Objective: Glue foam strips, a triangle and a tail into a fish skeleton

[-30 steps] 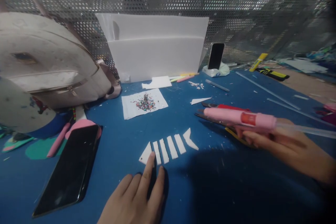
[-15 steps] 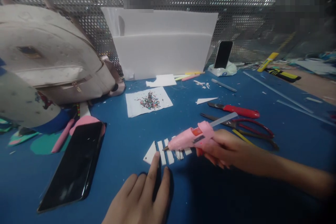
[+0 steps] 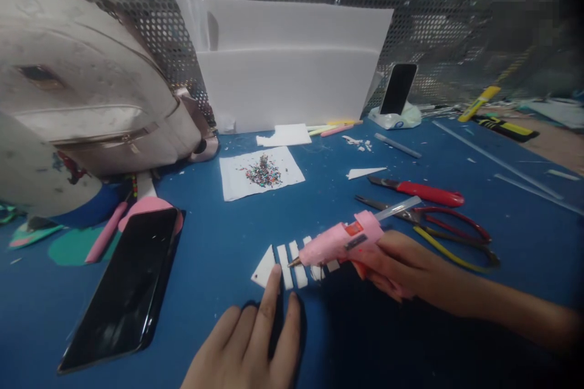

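Observation:
My right hand (image 3: pixel 401 267) is wrapped round a pink glue gun (image 3: pixel 340 242) with a clear glue stick out of its back. The nozzle points left and touches or hovers just over a row of small white foam strips (image 3: pixel 292 264) on the blue table (image 3: pixel 219 237). My left hand (image 3: pixel 250 346) lies flat with fingers stretched out. One fingertip presses on the white foam triangle (image 3: pixel 264 267) at the left end of the row.
A black phone (image 3: pixel 123 292) lies at the left beside a pink pen (image 3: pixel 106 234) and a beige backpack (image 3: pixel 77 91). Red-handled scissors (image 3: pixel 438 222) and a red cutter (image 3: pixel 422 191) lie right of the gun. White foam sheets (image 3: pixel 287 67), glitter paper (image 3: pixel 261 171) and a propped phone (image 3: pixel 398 90) stand behind.
My right hand has swung the glue gun left and down from over the scissors to the foam strips. My left hand stayed on the triangle piece.

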`<state>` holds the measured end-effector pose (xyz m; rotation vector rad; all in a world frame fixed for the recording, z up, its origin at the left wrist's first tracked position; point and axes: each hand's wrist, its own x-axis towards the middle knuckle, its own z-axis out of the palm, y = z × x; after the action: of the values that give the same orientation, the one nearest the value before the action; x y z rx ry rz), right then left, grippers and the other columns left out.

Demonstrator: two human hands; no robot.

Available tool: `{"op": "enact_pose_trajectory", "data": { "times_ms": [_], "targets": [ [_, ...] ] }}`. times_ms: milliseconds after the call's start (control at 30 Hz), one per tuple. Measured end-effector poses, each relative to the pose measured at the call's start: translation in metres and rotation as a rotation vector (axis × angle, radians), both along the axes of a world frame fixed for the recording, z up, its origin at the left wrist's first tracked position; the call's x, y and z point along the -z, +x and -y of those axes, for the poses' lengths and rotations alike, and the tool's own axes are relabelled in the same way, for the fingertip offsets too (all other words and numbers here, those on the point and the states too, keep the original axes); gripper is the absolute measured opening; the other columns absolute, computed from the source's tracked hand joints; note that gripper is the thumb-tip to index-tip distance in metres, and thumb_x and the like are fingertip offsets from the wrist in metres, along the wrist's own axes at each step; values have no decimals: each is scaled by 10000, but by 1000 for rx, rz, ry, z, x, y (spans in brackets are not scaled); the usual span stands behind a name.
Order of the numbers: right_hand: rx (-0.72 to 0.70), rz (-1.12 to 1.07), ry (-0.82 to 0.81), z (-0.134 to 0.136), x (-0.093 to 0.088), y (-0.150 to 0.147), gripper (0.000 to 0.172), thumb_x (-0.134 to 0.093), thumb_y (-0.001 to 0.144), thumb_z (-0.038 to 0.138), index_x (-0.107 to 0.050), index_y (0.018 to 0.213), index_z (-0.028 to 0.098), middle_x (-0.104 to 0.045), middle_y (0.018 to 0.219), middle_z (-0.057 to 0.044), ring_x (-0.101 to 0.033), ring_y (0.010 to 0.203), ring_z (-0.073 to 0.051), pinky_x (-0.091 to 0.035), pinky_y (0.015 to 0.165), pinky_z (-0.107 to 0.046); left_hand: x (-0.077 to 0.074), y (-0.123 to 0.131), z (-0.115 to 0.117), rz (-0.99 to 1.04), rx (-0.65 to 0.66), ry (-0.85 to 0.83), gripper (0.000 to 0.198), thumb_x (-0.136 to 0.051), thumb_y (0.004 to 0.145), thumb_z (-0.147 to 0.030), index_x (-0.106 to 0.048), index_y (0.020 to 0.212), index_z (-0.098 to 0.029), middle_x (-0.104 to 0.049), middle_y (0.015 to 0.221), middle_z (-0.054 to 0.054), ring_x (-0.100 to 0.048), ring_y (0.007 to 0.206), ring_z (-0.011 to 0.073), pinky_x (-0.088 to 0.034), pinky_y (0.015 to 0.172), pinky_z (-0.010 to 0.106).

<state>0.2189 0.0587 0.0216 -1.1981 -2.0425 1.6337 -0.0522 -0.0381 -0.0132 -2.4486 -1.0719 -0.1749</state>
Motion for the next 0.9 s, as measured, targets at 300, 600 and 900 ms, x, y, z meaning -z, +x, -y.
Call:
{"op": "enact_pose_trajectory", "data": {
  "times_ms": [300, 600, 900],
  "targets": [
    [-30, 117, 179, 0, -10, 7, 434, -403, 989, 543, -591, 831, 185, -509, 579, 25, -472, 495, -101, -359, 452, -213, 9, -3, -4, 68, 50, 50, 384, -542, 848, -131, -603, 1221, -60, -637, 1222, 327, -678, 629, 229, -538, 567, 350],
    [-123, 301, 457, -10, -43, -7, 375, -475, 965, 482, -632, 780, 195, -518, 619, 11, -467, 541, -129, -355, 497, -251, 8, -3, -1, 77, 51, 36, 377, -535, 860, -122, -598, 1224, -48, -627, 1222, 346, -687, 651, 235, -532, 562, 343],
    [-184, 351, 436, -9, -46, -15, 386, -458, 978, 479, -652, 836, 177, -561, 669, 3, -494, 596, -136, -347, 537, -248, 9, -2, -4, 95, 59, 38, 369, -508, 870, -129, -602, 1219, -56, -631, 1219, 339, -694, 656, 239, -531, 570, 341]
  ]
}}
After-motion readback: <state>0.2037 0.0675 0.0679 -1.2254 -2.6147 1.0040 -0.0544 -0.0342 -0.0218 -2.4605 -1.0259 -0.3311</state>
